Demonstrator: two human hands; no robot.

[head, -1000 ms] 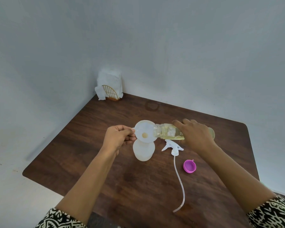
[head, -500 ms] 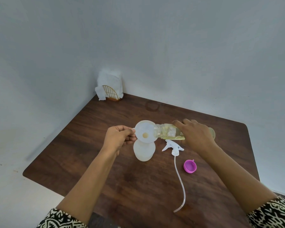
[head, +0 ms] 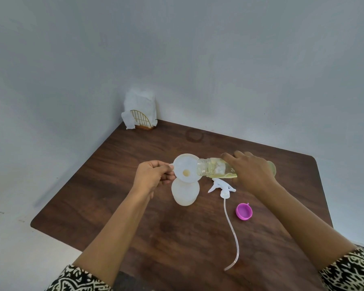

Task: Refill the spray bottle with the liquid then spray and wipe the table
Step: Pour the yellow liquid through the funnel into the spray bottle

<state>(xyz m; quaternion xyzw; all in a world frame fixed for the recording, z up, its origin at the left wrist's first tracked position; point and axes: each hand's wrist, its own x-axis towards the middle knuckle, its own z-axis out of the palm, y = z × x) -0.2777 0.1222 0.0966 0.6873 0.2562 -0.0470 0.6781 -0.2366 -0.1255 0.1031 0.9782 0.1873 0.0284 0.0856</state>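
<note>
Over the table [head: 82, 196], right fingers [head: 231, 159] grip a bottle [head: 210, 169], seemingly touching the funnel [head: 185, 166].

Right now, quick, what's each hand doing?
Left hand: pinching the funnel by its tab, atop the spray bottle.
Right hand: gripping the tilted refill bottle.

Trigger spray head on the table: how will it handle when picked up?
Probably light: the trigger spray head is small, thin white plastic. Its dip tube lies curved across the table, so it likely flexes and dangles when lifted. Lying on its side with the trigger sticking out, it seems unlikely to roll.
</note>
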